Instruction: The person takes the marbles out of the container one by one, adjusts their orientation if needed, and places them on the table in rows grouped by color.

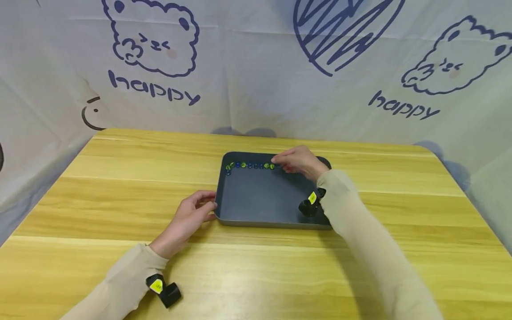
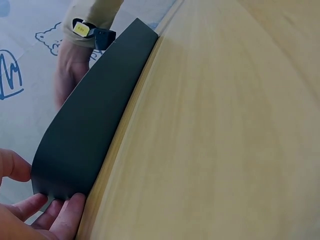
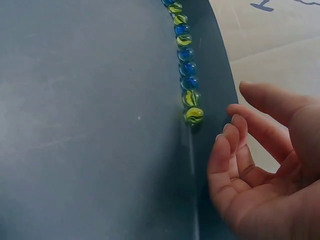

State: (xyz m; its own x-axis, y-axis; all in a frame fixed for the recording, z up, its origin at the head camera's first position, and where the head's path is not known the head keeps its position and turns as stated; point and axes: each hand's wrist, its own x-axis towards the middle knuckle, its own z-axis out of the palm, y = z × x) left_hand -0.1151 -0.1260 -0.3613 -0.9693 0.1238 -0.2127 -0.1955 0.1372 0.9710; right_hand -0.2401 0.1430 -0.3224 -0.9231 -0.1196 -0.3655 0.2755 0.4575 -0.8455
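Observation:
Several glass marbles (image 3: 185,54), some blue and some with yellow-green swirls, form a row along the far side of a dark grey tray (image 1: 260,195). At the far left corner the row bends toward the near side. My left hand (image 1: 191,220) holds the tray's left edge, thumb at the rim and fingertips against the outer wall. Over the far rim is my right hand (image 1: 301,162), beside the row's right end. Its fingers are loosely bent, thumb and index finger apart, nothing between them. A yellow-green marble (image 3: 194,116) at the row's end lies near those fingertips.
The tray rests on a wooden table (image 1: 256,280). Behind the table hangs a white cloth (image 1: 248,58) with blue drawings and lettering. Each wrist carries a small black camera (image 1: 170,293) over a beige sleeve (image 1: 120,284). My right forearm crosses the tray's right side.

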